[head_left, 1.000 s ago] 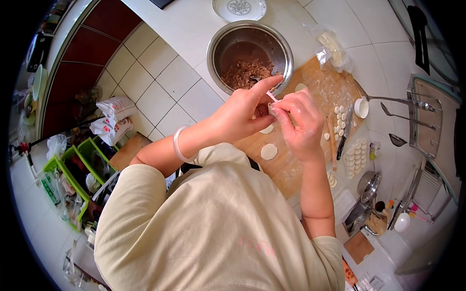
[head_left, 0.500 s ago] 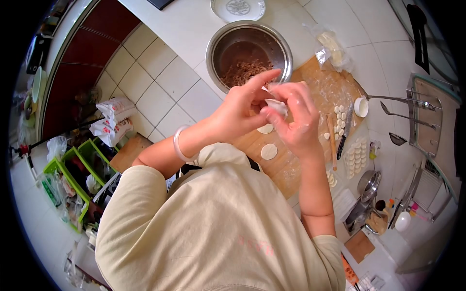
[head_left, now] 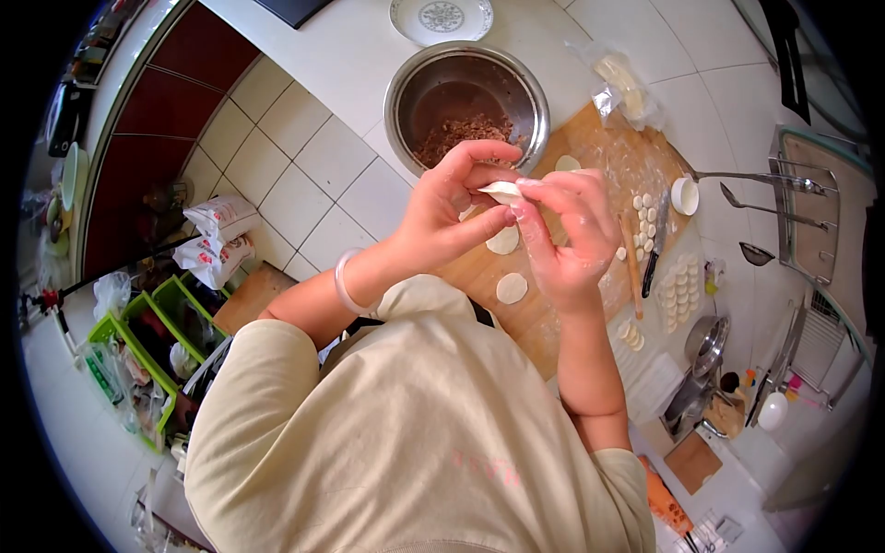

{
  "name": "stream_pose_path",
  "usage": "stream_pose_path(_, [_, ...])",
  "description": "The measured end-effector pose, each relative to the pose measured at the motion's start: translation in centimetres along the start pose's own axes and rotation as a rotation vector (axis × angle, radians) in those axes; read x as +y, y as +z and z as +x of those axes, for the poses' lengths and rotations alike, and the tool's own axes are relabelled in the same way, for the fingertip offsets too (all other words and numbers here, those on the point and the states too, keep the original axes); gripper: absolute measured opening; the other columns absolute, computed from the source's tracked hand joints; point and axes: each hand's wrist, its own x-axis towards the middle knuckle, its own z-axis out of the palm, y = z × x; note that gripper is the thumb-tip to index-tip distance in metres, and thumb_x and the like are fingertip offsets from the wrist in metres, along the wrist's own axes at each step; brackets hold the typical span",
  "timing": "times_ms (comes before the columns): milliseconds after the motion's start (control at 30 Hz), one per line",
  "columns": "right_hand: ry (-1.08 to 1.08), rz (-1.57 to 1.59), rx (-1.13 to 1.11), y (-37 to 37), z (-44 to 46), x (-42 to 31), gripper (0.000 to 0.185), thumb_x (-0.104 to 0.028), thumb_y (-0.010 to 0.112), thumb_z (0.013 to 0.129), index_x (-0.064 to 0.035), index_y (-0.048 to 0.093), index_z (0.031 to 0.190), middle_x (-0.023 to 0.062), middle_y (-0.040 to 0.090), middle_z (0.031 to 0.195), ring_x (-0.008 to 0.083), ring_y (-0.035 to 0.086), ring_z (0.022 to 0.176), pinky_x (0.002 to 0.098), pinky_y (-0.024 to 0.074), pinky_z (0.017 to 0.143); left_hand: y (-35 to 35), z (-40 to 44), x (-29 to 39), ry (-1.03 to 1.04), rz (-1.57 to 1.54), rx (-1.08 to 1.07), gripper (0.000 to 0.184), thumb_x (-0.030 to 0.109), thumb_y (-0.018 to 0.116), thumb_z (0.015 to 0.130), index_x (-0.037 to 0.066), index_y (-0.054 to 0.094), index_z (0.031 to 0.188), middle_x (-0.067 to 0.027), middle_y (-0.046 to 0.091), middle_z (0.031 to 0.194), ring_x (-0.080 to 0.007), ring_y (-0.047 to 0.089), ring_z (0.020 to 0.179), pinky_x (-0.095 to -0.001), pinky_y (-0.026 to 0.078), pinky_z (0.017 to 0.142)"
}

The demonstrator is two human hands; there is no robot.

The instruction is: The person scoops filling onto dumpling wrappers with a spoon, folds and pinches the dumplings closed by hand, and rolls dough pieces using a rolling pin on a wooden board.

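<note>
Above the floured wooden board (head_left: pixel 544 327), both hands hold a folded white dumpling (head_left: pixel 502 192). My left hand (head_left: pixel 442 207), with a pale bangle at the wrist, keeps its fingers and thumb around the dumpling's left side. The fingertips of my right hand (head_left: pixel 573 235) pinch its edge from the right. Just beyond them stands a steel bowl (head_left: pixel 392 106) with brown minced filling (head_left: pixel 461 136) in it. Round dough wrappers (head_left: pixel 513 288) lie flat on the board, some partly hidden by the hands.
To the right are a rolling pin (head_left: pixel 632 263), a knife (head_left: pixel 656 241), small dough pieces (head_left: pixel 643 217) and rows of dumplings (head_left: pixel 682 293). A small white cup (head_left: pixel 685 195) and a plastic bag (head_left: pixel 622 88) sit farther back. A patterned plate (head_left: pixel 415 18) is behind the bowl.
The dumpling has turned more level and shows as a folded shape with its edge pressed. My right hand has shifted slightly down and right; its fingers now close on the edge.
</note>
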Motion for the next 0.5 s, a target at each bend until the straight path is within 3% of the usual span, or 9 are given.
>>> stream_pose_path(133, [-0.124,-0.111,-0.023,0.1,-0.1,0.4,0.016,-0.003,0.074,0.076,-0.0027,0.068,0.091,0.0080,0.060,0.090,0.0237,0.056,0.078,0.0319,0.0514,0.067,0.0,0.0,-0.2,0.007,-0.026,-0.001,0.041,-0.001,0.063,0.088,-0.002,0.047,0.125,-0.0125,0.063,0.109,-0.0152,0.062,0.101,-0.0288,0.054,0.082])
stream_pose_path(233, [-0.169,-0.160,0.002,0.3,0.1,0.3,0.019,-0.006,0.076,0.076,-0.0032,0.067,0.093,0.0084,0.061,0.091,0.0236,0.056,0.079,0.0316,0.0508,0.067,-0.6,-0.2,0.0,0.048,0.191,-0.043,0.032,0.001,0.064,0.088,-0.004,0.054,0.118,-0.0119,0.063,0.109,-0.0149,0.062,0.101,-0.0288,0.054,0.082])
stream_pose_path(300, [-0.187,-0.167,0.022,0.4,0.3,-0.1,0.023,-0.008,0.077,0.076,-0.0036,0.067,0.096,0.0085,0.061,0.091,0.0232,0.056,0.079,0.0314,0.0506,0.067,-0.7,-0.5,-0.1,0.018,-0.001,-0.015,0.025,0.001,0.063,0.089,-0.004,0.058,0.113,-0.0118,0.063,0.111,-0.0153,0.062,0.101,-0.0287,0.053,0.083])
stream_pose_path(367, [-0.023,0.050,0.144,0.6,0.5,-0.8,0.031,-0.013,0.079,0.076,-0.0045,0.064,0.102,0.0091,0.061,0.092,0.0223,0.056,0.078,0.0314,0.0493,0.066,-0.4,-0.6,0.1,0.005,-0.071,0.008,0.026,0.001,0.063,0.089,-0.004,0.058,0.114,-0.0121,0.063,0.112,-0.0158,0.062,0.101,-0.0288,0.053,0.084])
stream_pose_path(400, [-0.044,0.069,0.175,0.5,0.1,0.0,0.035,-0.015,0.079,0.076,-0.0050,0.062,0.105,0.0088,0.060,0.089,0.0216,0.056,0.077,0.0313,0.0476,0.065,-0.3,-0.6,0.1,-0.006,-0.143,0.032,0.027,0.001,0.062,0.090,-0.004,0.057,0.115,-0.0123,0.063,0.113,-0.0163,0.062,0.102,-0.0289,0.053,0.085])
stream_pose_path(500, [-0.068,-0.003,0.118,-0.5,-0.9,0.3,0.028,-0.013,0.077,0.078,-0.0046,0.062,0.099,0.0085,0.059,0.087,0.0221,0.055,0.076,0.0316,0.0469,0.065,-0.6,-0.6,0.2,0.016,-0.178,0.027,0.026,0.001,0.061,0.090,-0.003,0.057,0.116,-0.0133,0.063,0.115,-0.0177,0.062,0.103,-0.0300,0.053,0.085])
